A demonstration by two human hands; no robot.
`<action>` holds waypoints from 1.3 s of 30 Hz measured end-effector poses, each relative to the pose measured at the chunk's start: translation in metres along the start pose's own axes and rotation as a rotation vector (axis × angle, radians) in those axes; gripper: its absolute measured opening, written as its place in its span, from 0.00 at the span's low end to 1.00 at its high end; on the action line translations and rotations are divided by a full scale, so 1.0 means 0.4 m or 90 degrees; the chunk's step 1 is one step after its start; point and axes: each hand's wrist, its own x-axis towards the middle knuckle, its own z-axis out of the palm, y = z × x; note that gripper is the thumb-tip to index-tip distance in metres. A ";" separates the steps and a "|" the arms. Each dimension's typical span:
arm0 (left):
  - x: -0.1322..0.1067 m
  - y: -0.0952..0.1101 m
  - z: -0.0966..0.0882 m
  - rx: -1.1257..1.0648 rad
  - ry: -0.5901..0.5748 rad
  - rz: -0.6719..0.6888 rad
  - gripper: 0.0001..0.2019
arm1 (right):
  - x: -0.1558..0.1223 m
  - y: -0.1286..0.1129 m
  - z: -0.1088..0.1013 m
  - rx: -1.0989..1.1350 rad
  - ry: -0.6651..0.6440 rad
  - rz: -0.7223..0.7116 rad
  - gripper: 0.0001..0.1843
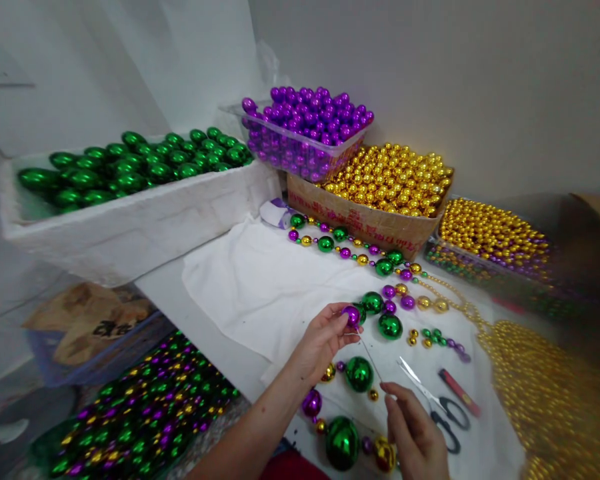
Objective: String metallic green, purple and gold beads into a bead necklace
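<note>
My left hand [323, 337] pinches a purple bead [351, 315] over the white cloth [260, 287]. From that bead a thin needle or wire [370, 357] runs down to my right hand [415, 430], whose fingertips pinch its lower end. A strand of green, purple and gold beads [360, 257] lies across the cloth beyond my hands. Loose green beads [359, 373] and smaller gold and purple ones lie between and below my hands.
Scissors [437, 407] and a red lighter-like stick [459, 392] lie to the right. Behind are a white box of green beads [125, 220], a clear tub of purple beads [305, 143] and a cardboard box of gold beads [360, 217]. Finished strands fill bins at lower left [145, 413] and right [555, 400].
</note>
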 end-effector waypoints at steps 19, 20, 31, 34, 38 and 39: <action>0.016 -0.020 -0.038 -0.162 0.165 -0.195 0.13 | 0.044 -0.144 0.056 -0.189 0.032 -0.637 0.19; 0.017 -0.018 -0.037 -0.163 0.165 -0.193 0.12 | 0.042 -0.145 0.055 -0.193 0.035 -0.638 0.19; 0.018 -0.034 -0.036 -0.153 0.128 -0.194 0.09 | 0.058 -0.135 0.073 -0.256 0.044 -0.614 0.17; 0.015 -0.034 -0.030 -0.152 0.133 -0.187 0.10 | 0.063 -0.127 0.078 -0.261 0.035 -0.599 0.17; 0.012 -0.034 -0.026 -0.142 0.149 -0.183 0.12 | 0.068 -0.123 0.083 -0.251 0.034 -0.614 0.17; 0.012 -0.034 -0.026 -0.141 0.157 -0.186 0.13 | 0.068 -0.123 0.084 -0.247 0.033 -0.616 0.16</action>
